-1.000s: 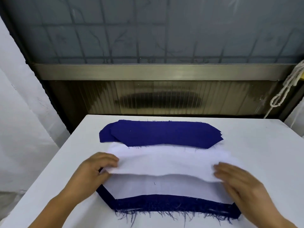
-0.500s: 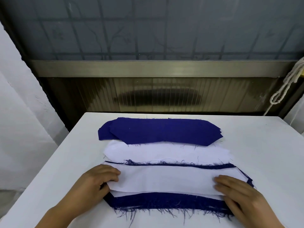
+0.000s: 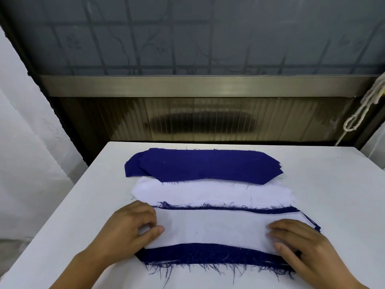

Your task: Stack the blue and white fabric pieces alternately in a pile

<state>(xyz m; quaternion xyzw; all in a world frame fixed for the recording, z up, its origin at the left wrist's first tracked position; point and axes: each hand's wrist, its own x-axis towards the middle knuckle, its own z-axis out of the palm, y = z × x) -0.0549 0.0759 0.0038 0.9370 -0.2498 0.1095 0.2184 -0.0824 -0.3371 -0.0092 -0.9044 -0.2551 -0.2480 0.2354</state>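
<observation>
In the head view we see the top white piece (image 3: 214, 230) lying flat on the near pile (image 3: 208, 255), a long strip with slanted ends; under it a blue piece (image 3: 210, 254) shows as a dark band with many loose threads along the near edge, and a thin blue line also shows along the far edge. This pile lies on the white counter (image 3: 333, 184), close to the near edge of the counter. Just behind it lies a stack of white pieces (image 3: 208, 193), and behind that, partly over it, a stack of blue pieces (image 3: 204, 164). Beyond the counter there is a ribbed metal panel (image 3: 208, 119) under a window with bars, and a white cord (image 3: 362, 109) hangs at the right. Nothing stands between the hands and the pile. The left hand (image 3: 129, 230) rests on the left end of the top white piece, its grip half curled, with the thumb and fingers bent onto the cloth; we cannot tell if it pinches the cloth or only presses it. The right hand (image 3: 300, 243) lies on the right end, its grip open, with fingers nearly straight and flat on the cloth.
</observation>
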